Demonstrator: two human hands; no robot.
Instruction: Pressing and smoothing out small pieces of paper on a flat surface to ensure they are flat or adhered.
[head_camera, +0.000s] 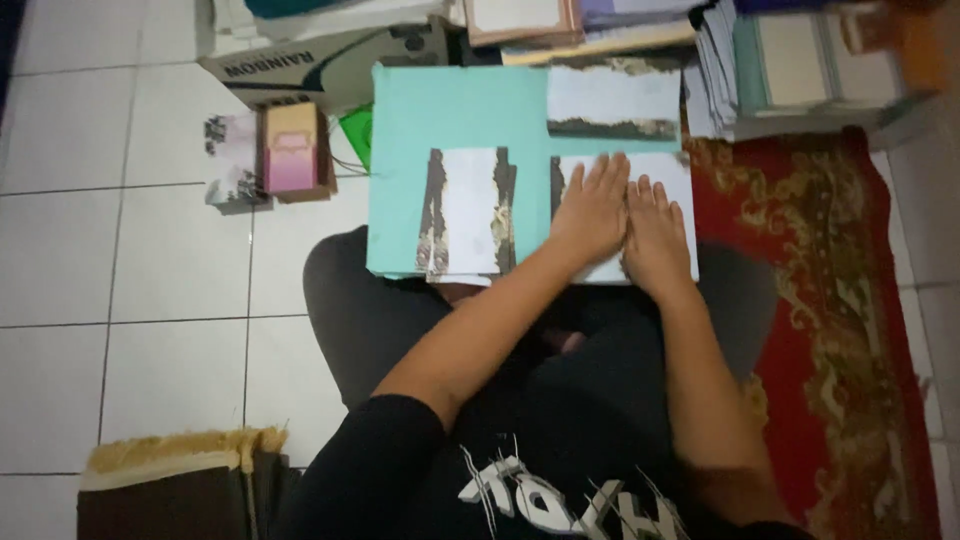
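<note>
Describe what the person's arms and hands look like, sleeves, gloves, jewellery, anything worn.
Both hands are bare: the left hand and right hand show no gloves, and no rings or watch can be made out in the dim light. The forearms are uncovered. The left arm has a short black sleeve, part of a black T-shirt with a white print.

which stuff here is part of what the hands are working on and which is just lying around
In use:
left hand and right hand, flat on a white sheet
teal board underneath
folded white sheets
torn-edged sheet

Lying about:
small pink box
cardboard box
paper stacks
red rug
</note>
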